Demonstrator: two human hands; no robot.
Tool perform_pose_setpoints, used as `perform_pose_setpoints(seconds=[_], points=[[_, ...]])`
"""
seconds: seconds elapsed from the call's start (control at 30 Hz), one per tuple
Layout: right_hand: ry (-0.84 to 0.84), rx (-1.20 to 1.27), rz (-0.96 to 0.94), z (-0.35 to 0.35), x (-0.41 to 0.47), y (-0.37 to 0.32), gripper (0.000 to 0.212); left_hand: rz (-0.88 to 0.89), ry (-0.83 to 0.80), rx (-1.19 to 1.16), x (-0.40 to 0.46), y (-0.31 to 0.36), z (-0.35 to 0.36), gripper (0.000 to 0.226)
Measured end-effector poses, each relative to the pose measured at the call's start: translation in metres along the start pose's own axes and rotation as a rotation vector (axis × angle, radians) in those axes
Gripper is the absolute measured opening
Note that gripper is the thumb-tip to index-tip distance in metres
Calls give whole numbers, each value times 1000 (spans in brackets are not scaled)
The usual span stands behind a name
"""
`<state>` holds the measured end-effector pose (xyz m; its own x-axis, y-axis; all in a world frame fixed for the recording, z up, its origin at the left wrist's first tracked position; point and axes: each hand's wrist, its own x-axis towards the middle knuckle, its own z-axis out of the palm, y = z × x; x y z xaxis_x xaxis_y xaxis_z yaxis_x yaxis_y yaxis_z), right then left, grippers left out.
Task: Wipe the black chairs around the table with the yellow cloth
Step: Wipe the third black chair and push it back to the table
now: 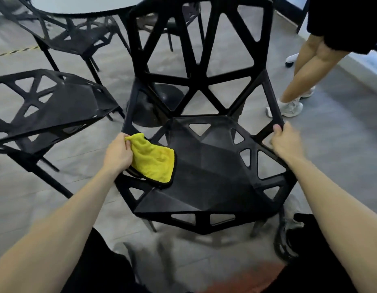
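Left hand [117, 154] pinches fluffy yellow cloth [152, 160] on black plastic cut-out chair [206, 166] | right hand [285, 140] grips its side | looks just started, two chairs [54, 106] beyond left hand probably left

Floor [331, 157]: grey, matte, large tiles with faint joints.
Floor tape [16, 51]: yellow-and-black striped strip, far left.
Table [82, 6]: pale top with dark edge, far left; black domed base [155, 106] on the floor beneath.
Wall base [360, 66]: pale ledge along the right.
Bystander [310, 66]: bare legs, white sneakers, far right.
Light: even, soft, shadows faint.
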<state>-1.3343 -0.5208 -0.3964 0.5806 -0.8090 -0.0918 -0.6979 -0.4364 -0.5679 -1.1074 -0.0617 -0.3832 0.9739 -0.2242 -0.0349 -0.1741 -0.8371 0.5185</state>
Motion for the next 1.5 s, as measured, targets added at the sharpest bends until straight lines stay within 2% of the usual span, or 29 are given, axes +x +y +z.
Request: perform_pose_setpoints(seconds=[0.17,0.27,0.33,0.43,0.53,0.6,0.67,0.73,0.8,0.93,0.97,1.03,1.1,1.17,1.23,1.33,1.4,1.43,1.5], points=[[103,-21,113,-9,47,24,43,117,-36,55,94,62,37,27],[142,29,168,-16,70,33,47,166,-120,77,149,102,52,28],[128,19,220,-22,71,31,48,176,-164,90,169,126,55,30],[92,40,284,-29,50,17,50,187,-140,122,162,149,45,33],[-56,5,376,-38,10,4,44,236,-104,158,136,163,20,30],[-352,-157,358,-60,-13,-1,47,201,-170,166,120,180,-3,26],[-679,-438,148,-101,-16,-15,52,150,-241,171,105,203,-28,20],[-838,-614,-99,-144,7,-47,46,96,-272,168,92,225,-50,17],[-836,-603,-330,-182,45,-93,33,12,-262,181,75,248,-73,18],[-586,-527,-925,-224,132,-184,18,-165,-172,196,28,283,-109,24],[-542,-557,-1112,-228,151,-206,18,-210,-127,186,13,289,-116,25],[-563,-708,-1409,-229,185,-240,18,-301,-56,169,-17,300,-124,26],[-666,-911,-1517,-234,209,-257,21,-388,-9,146,-45,316,-132,25],[-790,-1180,-1514,-246,219,-256,33,-441,23,108,-69,331,-137,22],[-823,-1467,-1552,-251,231,-248,52,-475,54,81,-87,344,-140,24],[-823,-1745,-1631,-261,251,-236,86,-505,90,59,-105,361,-141,24],[-761,-1746,-1770,-262,269,-232,73,-545,109,44,-118,375,-138,25],[-743,-1693,-1833,-261,276,-229,63,-562,121,42,-125,381,-135,25],[-702,-1549,-1921,-258,286,-218,57,-593,129,36,-143,394,-127,28]])
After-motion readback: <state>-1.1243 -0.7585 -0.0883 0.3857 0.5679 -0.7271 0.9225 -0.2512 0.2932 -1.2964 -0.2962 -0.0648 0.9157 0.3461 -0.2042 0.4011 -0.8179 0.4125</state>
